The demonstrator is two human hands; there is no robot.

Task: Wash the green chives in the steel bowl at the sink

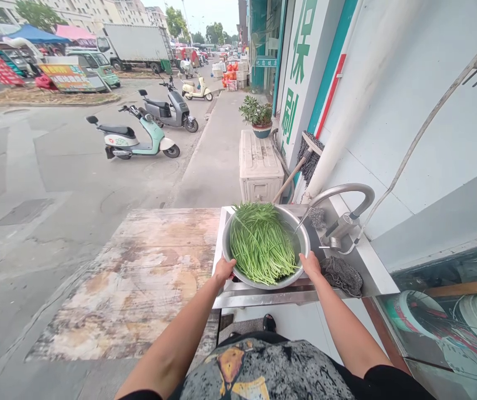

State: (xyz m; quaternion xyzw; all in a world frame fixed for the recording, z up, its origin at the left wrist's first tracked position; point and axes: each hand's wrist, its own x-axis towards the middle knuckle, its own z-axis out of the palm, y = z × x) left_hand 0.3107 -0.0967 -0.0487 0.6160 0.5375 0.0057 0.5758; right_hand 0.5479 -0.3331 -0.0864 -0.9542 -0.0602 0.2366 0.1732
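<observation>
A wide metal basin (227,233) rests over the steel sink (378,278), heaped with long green garlic chives or similar thin stalks (263,244). My left hand (223,270) grips the basin's near left rim, and my right hand (311,264) grips its near right rim, thumbs on top and fingers mostly hidden below. Water runs into the far right of the basin from the curved faucet (347,191). Just right of my right hand lies a dark mesh cloth (342,275). A steel-wool scrubber (317,218) sits behind the basin, by the faucet.
A worn wooden tabletop (147,278) adjoins the sink on the left. Beyond stand a pale storage box (261,161), a potted plant (259,116) and a mop (309,153). A cable (413,139) hangs along the right wall. Scooters (138,133) are parked on the street.
</observation>
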